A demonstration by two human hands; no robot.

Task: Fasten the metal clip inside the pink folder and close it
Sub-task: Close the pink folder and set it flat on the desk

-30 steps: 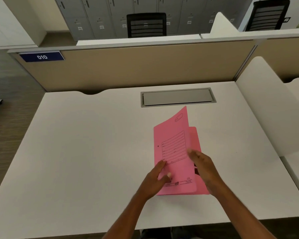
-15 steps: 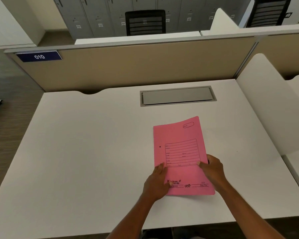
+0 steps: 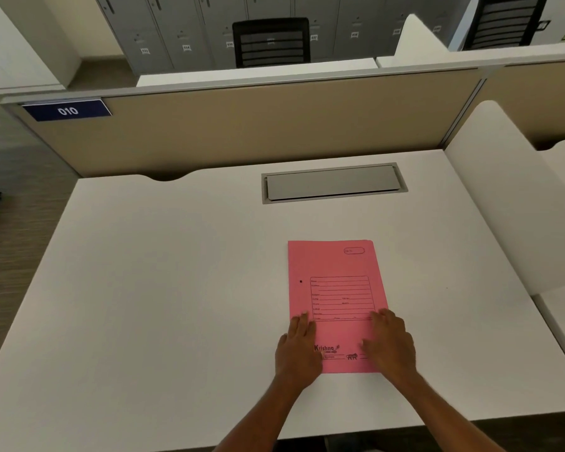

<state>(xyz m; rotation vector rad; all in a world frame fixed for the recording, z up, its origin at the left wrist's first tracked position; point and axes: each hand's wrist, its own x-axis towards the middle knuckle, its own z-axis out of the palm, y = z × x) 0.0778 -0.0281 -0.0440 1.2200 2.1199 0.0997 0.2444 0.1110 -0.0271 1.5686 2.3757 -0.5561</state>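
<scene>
The pink folder (image 3: 335, 288) lies flat and closed on the white desk (image 3: 163, 288), its printed front cover facing up. My left hand (image 3: 299, 349) rests palm down on the folder's lower left corner, fingers spread. My right hand (image 3: 388, 344) lies flat on its lower right part. Neither hand grips anything. The metal clip is hidden inside the closed folder; only a small dark dot shows near the left edge.
A grey cable hatch (image 3: 333, 183) is set into the desk behind the folder. A beige partition (image 3: 258, 125) with a blue "010" label (image 3: 67, 110) closes the far side. A white divider (image 3: 503, 197) stands to the right.
The front cover swung down from half raised to flat on the folder. Both hands moved from holding the cover to lying flat on top of it.
</scene>
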